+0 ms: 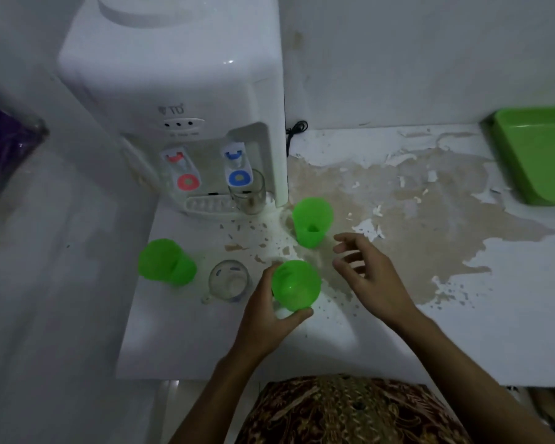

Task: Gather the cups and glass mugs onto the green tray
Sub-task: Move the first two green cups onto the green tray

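A: How should this cup (pixel 296 286) go?

B: Upright, and clear of the mug (pixel 228 281) just to its left. The left hand (pixel 266 310) wraps it, thumb at its near side.

A: And the right hand (pixel 367 270)?

B: Loosely spread, holding nothing, near the second cup (pixel 312 221). I'd take that one too.

A: The tray (pixel 537 155)?

B: Far right, well apart, with no cups on the part in view. A third cup (pixel 166 262) sits left.

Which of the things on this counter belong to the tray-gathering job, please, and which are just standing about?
Belong: green cup gripped by left hand; green cup by right hand; third green cup; glass mug; glass under dispenser; green tray.
Lying about: water dispenser; black cable.
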